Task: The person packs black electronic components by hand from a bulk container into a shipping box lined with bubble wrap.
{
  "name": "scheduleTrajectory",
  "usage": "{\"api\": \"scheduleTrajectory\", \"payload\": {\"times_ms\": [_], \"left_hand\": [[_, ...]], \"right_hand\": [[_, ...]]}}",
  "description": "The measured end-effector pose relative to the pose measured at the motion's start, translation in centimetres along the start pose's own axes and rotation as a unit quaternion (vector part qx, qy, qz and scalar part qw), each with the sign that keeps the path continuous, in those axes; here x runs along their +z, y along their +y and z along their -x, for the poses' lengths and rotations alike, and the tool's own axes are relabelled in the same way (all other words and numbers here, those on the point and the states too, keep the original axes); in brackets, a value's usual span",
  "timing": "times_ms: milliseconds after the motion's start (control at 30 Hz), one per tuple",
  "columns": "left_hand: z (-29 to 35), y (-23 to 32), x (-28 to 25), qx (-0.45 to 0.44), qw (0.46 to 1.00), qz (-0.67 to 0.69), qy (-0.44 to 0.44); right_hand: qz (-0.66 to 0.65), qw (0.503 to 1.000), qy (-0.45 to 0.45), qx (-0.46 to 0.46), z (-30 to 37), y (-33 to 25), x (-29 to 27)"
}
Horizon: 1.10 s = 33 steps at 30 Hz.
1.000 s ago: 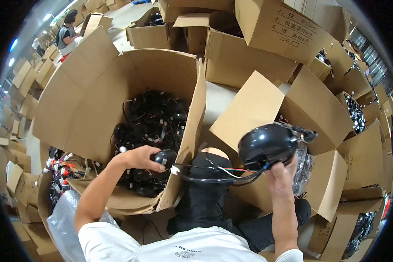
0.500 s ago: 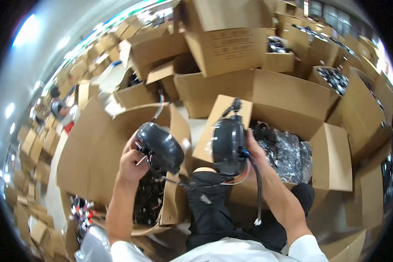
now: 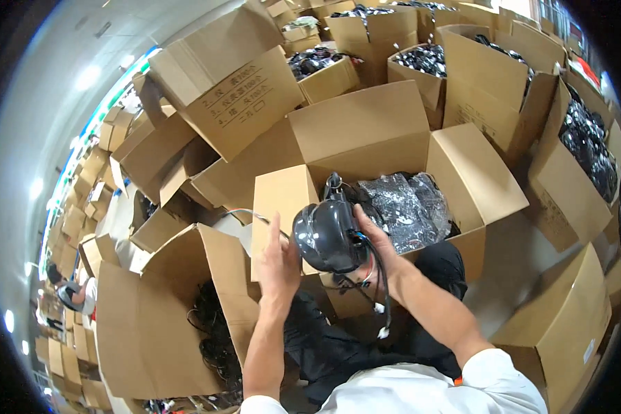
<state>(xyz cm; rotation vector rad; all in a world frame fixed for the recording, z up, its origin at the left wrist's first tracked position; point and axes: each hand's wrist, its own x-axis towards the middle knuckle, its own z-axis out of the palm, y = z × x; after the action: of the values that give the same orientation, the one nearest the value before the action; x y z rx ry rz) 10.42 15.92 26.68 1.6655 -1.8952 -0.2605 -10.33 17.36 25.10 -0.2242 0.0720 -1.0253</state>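
Observation:
Two glossy black rounded plastic housings with wires are pressed together in front of me, their touching faces hidden. My left hand (image 3: 280, 265) grips the left housing (image 3: 312, 238) from its outer side, fingers pointing up. Around the right housing (image 3: 341, 228) is my right hand (image 3: 378, 241), its thumb along the upper edge. Black cables with white connectors (image 3: 383, 332) dangle below my right hand. A thin multicoloured lead (image 3: 245, 212) sticks out to the left behind my left hand.
Clear-wrapped dark parts (image 3: 400, 207) fill the open carton (image 3: 479, 176) beyond my hands. Another open carton (image 3: 162, 324) on the left contains dark wired pieces (image 3: 214, 324). More cartons of shiny black parts (image 3: 586, 141) stand behind and to the right. A person (image 3: 76, 293) is far left.
The two housings, held apart before, now meet in one pair. My left hand has moved right toward my right hand. The view has swung to the right.

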Motion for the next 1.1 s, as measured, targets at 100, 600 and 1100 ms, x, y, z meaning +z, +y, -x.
{"api": "scheduleTrajectory", "payload": {"times_ms": [100, 600, 1100], "left_hand": [[-0.2, 1.6, -2.1, -0.15, 0.957, 0.244, -0.038], [3.9, 2.6, 6.4, -0.058, 0.867, 0.47, 0.155], [3.9, 5.4, 4.7, -0.04, 0.886, 0.462, 0.02]], "right_hand": [[0.29, 0.95, 0.055, -0.102, 2.5, -3.5, 0.1], [0.147, 0.915, 0.295, -0.233, 0.2, 0.9, -1.7], [0.301, 0.889, 0.216, -0.268, 1.2, 7.8, -6.1]]}}
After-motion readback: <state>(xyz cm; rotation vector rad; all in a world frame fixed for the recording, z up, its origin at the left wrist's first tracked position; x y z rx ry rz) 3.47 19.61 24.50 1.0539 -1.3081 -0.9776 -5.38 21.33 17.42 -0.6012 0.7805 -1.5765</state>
